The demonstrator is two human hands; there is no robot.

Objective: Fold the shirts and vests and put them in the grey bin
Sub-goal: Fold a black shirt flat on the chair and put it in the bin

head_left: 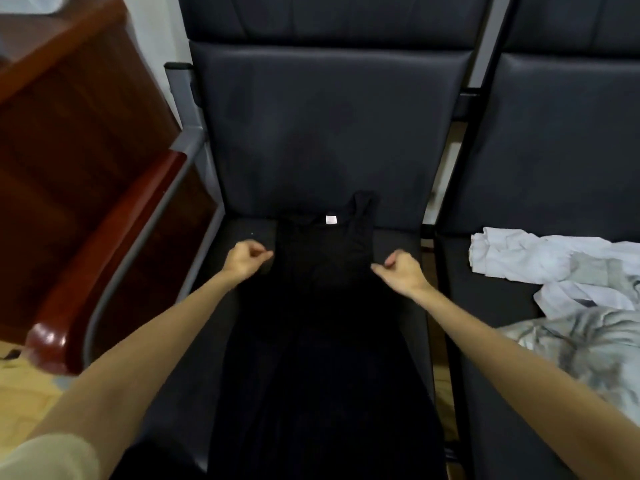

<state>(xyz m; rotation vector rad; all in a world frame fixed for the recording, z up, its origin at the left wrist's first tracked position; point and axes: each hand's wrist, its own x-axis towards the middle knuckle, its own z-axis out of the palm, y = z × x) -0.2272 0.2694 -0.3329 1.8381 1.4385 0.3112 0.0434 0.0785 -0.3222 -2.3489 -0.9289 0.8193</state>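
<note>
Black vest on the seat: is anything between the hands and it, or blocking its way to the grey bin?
Nothing lies between them: the left hand and right hand already pinch the black vest at its two sides on the chair seat. The grey bin is out of view, so that path cannot be judged.

Both hands pinch a black vest's sides.

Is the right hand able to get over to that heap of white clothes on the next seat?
Probably yes. The right hand pinches the black vest's edge; the white clothes lie just to its right with nothing between, though it must let go first.
</note>
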